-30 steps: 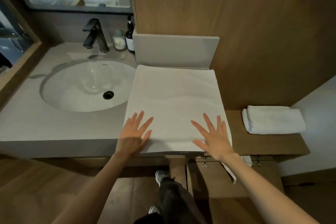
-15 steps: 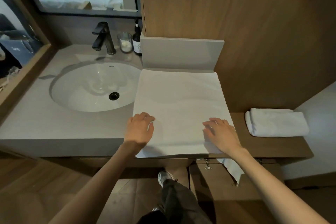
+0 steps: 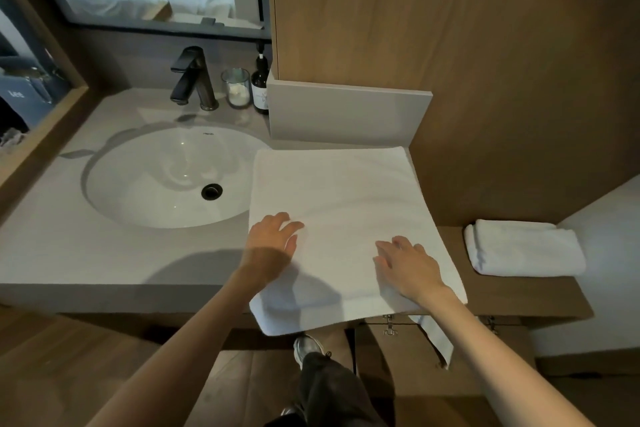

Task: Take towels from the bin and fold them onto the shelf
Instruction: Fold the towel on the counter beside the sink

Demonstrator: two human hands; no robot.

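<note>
A white towel lies spread flat on the grey counter, to the right of the sink. Its front edge droops over the counter's front, and a strip hangs down below it at the right. My left hand rests palm down on the towel's near left part, fingers loosely curved. My right hand lies flat on the near right part. A second white towel, folded, sits on the lower wooden shelf at the right. No bin is in view.
An oval white sink fills the counter's left, with a dark faucet, a glass and a dark bottle behind it. A grey upright panel and a wood wall stand behind the towel. My leg and shoe show below.
My fingers were splayed wide a second ago and have drawn together. Both hands stay on the towel's near part, and its front edge now sags over the counter's edge.
</note>
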